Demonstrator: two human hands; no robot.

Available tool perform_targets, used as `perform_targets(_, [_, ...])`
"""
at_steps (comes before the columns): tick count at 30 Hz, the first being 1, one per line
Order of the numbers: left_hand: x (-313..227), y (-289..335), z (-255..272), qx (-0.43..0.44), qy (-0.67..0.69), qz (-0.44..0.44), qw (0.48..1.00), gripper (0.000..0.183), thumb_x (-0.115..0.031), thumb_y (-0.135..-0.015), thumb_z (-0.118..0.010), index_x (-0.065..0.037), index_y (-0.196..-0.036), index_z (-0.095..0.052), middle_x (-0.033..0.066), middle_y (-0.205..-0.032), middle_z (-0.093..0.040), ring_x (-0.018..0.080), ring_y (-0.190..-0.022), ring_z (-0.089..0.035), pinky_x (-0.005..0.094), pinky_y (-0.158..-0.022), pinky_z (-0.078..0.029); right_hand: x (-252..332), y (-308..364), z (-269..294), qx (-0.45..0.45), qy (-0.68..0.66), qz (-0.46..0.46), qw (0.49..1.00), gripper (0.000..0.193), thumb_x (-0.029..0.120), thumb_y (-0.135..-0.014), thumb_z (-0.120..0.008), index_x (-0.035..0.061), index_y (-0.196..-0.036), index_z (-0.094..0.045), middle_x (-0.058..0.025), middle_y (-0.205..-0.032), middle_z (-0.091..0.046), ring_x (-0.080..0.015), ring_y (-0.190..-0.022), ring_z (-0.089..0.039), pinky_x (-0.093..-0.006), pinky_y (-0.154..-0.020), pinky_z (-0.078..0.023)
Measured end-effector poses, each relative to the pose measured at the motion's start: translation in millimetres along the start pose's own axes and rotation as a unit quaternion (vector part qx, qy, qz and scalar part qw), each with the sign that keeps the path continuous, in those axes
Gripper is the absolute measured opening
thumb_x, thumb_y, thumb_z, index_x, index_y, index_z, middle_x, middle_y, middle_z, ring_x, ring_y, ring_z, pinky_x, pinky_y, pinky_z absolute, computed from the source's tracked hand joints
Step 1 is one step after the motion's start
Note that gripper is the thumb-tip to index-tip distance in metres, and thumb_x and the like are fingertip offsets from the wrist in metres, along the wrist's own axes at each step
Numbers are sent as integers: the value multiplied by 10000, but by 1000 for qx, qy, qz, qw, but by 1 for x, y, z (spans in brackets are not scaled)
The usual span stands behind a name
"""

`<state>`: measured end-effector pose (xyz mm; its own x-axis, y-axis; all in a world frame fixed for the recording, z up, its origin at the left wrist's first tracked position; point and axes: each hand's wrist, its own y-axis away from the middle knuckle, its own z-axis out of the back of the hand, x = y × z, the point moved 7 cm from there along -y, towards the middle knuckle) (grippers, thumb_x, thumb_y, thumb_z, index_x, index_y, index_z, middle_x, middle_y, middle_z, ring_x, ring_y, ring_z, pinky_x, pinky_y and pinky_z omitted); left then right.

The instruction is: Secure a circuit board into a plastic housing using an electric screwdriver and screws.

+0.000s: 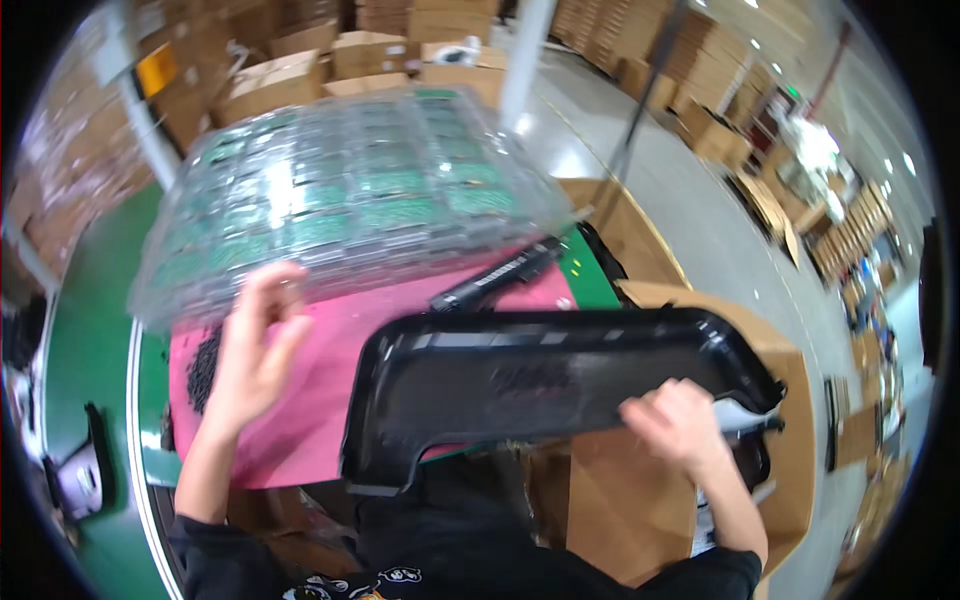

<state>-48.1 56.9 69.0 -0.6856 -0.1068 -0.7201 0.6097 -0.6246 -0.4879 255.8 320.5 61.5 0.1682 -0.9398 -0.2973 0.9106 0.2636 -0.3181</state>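
A long, shallow black plastic cover (460, 350) with raised rims lies across the pink mat and reaches past its right side. My right hand (680, 425) is closed on the cover's near edge, toward its right end; the thumb and fingertips show over the inner face. Over the mat, my left hand (262, 350) is raised with fingers curved and apart, holding nothing. It is nearest to a heap of small black screws (204, 370). Beyond the cover, a black power screwdriver (500, 275) rests on the pink mat (320, 350).
Stacked clear plastic trays (350, 190) of green circuit boards fill the far side of the bench. An open cardboard box (630, 500) stands at the near right, under the cover's end. To the left runs a green surface (90, 330) with a dark-edged plastic part (85, 470).
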Motion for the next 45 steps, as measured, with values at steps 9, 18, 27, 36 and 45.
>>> perform_targets(9, [41,15,-25,190,-183,-3,965,227,-216,-840,-704,-24,-870,-587,135,-865,-584,367,-841,-620,472,-714,-501,41,-158,-38,-43,-135,170,975,252,273,-735,-766,138,-914,-651,23,-692,-456,-146,-598,-501,-300,-503,-390])
perform_targets(18, [46,21,-20,163,-186,-37,968,238,-216,-862,-687,-29,-862,-539,119,-843,-565,322,-788,-633,431,-621,-522,-175,-379,-155,-95,-34,-208,973,333,180,-848,-615,44,-1149,-570,-169,-1112,-607,-358,-1024,-603,-465,-861,-503])
perform_targets(27, [51,18,-22,177,-189,-51,965,209,-209,-876,-654,-47,-871,-524,81,-833,-528,247,-769,-627,355,-613,-539,-256,-484,-290,38,-109,-339,934,466,415,-913,-524,155,-1296,-586,-120,-1410,-502,-357,-1357,-391,-577,-1090,-327])
perform_targets(36, [49,18,-26,187,-180,-36,965,198,-185,-871,-659,-33,-874,-531,97,-849,-524,260,-804,-622,363,-652,-536,-231,-488,-270,-13,-107,-297,949,512,401,-976,-411,68,-1347,-524,-113,-1469,-446,-349,-1402,-333,-574,-1120,-250])
perform_targets(45, [36,15,-18,159,-134,-34,978,219,-175,-858,-702,-20,-965,-591,125,-939,-536,316,-899,-562,415,-772,-493,-150,-392,-99,-370,-306,-188,857,220,183,-893,-633,-18,-914,-721,-133,-904,-720,-255,-881,-682,-332,-787,-502])
